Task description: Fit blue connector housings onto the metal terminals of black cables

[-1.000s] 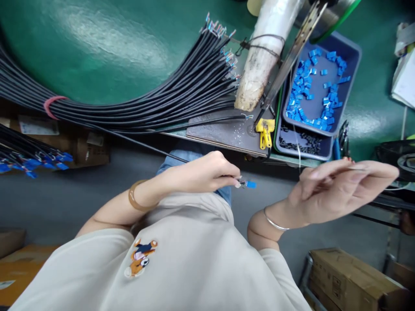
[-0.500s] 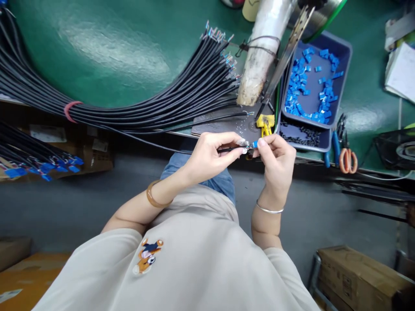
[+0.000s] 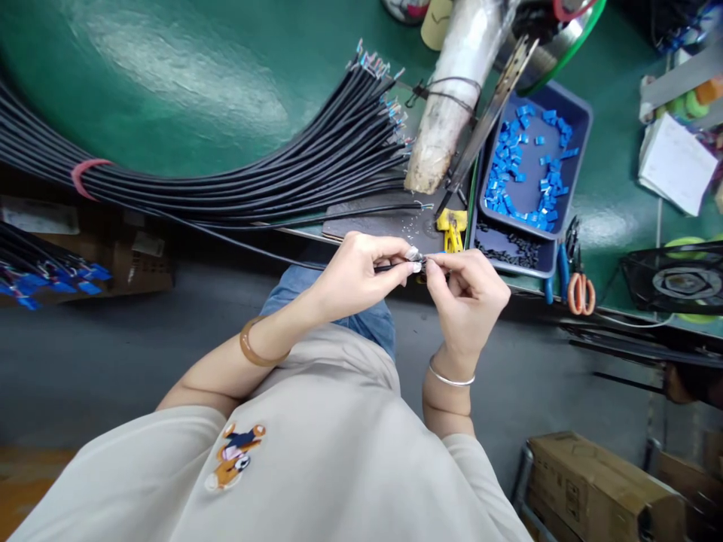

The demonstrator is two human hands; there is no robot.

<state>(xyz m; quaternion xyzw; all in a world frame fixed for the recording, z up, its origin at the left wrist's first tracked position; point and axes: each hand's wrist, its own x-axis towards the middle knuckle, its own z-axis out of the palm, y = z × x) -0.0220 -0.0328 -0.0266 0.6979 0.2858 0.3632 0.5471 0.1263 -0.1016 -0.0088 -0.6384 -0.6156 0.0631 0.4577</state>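
My left hand (image 3: 367,272) is closed in a pinch around a black cable (image 3: 254,254), close to its stripped end. Fingertip to fingertip with it, my right hand (image 3: 466,286) pinches at the wire end. The small blue connector seen in those right fingers a moment ago is now covered by them. How far the wires sit in it cannot be made out. Just beyond the hands stands a yellow tool (image 3: 452,228) at the bench edge. A large bundle of black cables (image 3: 242,192) with stripped, coloured wire ends lies to the left, tied with a red band (image 3: 84,178).
A bin of blue connectors (image 3: 583,143) sits right, above a tray of small black parts (image 3: 508,248). Orange-handled scissors (image 3: 581,293) lie at the bench edge. A wrapped white post (image 3: 446,105) and metal bar (image 3: 491,113) overhang the bench. Finished-looking cables with blue ends (image 3: 50,275) hang left.
My right fingers have closed over the blue connector, hiding it, and press up against the left fingertips. The camera view has turned slightly, shifting the whole scene leftward.
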